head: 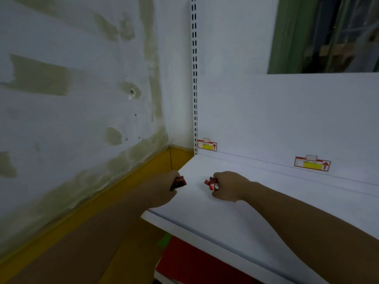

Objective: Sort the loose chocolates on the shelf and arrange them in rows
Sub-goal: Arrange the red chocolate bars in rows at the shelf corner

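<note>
Gripping a dark red chocolate [178,183], the left hand [164,187] matches the right hand [229,185], which grips another [212,183]; light, slick wrappers, best pinched mid-body above the shelf [225,218].

We see two arms and two hands of one person. The left arm [98,236] and the right arm [307,228] are both bare from the wrist to the near edge of the view. Each arm looks wide on the near side and gets thin at the far end, by the wrist. The left hand [162,191] is dim and a bit blurry. On the right hand [229,186] we can see the round bumps of the knuckles. The light is low, so we cannot tell small marks.
</note>
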A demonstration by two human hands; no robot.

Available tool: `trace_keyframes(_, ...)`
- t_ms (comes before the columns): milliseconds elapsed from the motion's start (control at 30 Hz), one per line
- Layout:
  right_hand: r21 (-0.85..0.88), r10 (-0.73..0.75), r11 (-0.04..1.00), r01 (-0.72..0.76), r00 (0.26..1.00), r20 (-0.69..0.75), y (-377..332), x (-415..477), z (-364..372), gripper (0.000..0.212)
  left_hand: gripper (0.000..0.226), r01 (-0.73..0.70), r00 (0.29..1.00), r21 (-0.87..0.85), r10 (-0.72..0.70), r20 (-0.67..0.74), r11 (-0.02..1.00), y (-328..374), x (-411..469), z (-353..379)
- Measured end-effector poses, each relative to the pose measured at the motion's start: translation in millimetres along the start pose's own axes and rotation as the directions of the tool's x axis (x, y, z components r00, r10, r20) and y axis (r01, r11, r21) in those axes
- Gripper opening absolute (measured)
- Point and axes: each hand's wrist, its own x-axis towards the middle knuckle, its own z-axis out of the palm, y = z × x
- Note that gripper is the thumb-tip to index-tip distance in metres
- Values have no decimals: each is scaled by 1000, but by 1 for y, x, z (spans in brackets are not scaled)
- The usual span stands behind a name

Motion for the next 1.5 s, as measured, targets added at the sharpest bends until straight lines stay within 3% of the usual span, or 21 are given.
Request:
trace_keyframes(233, 12, 137, 991, -136, 988, -67, 21, 31, -4, 24, 19, -126, 991, -12, 126, 54, 992, -26, 55, 15)
trace_keyframes(367, 97, 200, 977, -191, 976, -90, 42, 65, -6, 23, 27, -73, 989, -14, 74, 128, 997, -38, 92, 30)
trace_keyframes(633, 283, 328, 911, -300, 943, -58, 64, 142, 2, 19, 21, 73, 988, -13, -70, 140, 997, -60, 183, 38)
trace_keyframes(767, 282, 407, 880, -383, 913, -29, 67, 164, 6, 17, 17, 35, 954, -63, -15, 300, 997, -48, 213, 42)
trace_keyframes(900, 344, 507, 817, -463, 861, -45, 64, 179, 16, 11, 7, -29, 939, -137, 74, 335, 990, -42, 248, 51)
trace_keyframes(1033, 330, 505, 829, -451, 858, -95, 58, 179, 15, 28, 18, -61, 930, -153, 112, 349, 986, -29, 263, 51)
trace_keyframes(1167, 345, 590, 772, -533, 803, -79, 50, 181, 11, 47, 29, -56, 909, -244, 150, 388, 968, -31, 272, 61)
trace_keyframes(1333, 349, 555, 782, -516, 831, -16, 37, 173, 3, 64, 46, -39, 790, -493, 329, 517, 869, -36, 273, 39)
trace_keyframes(1500, 259, 580, 792, -553, 814, -37, 33, 154, 1, 59, 34, -356, 796, -208, 413, 442, 911, -39, 273, 26)
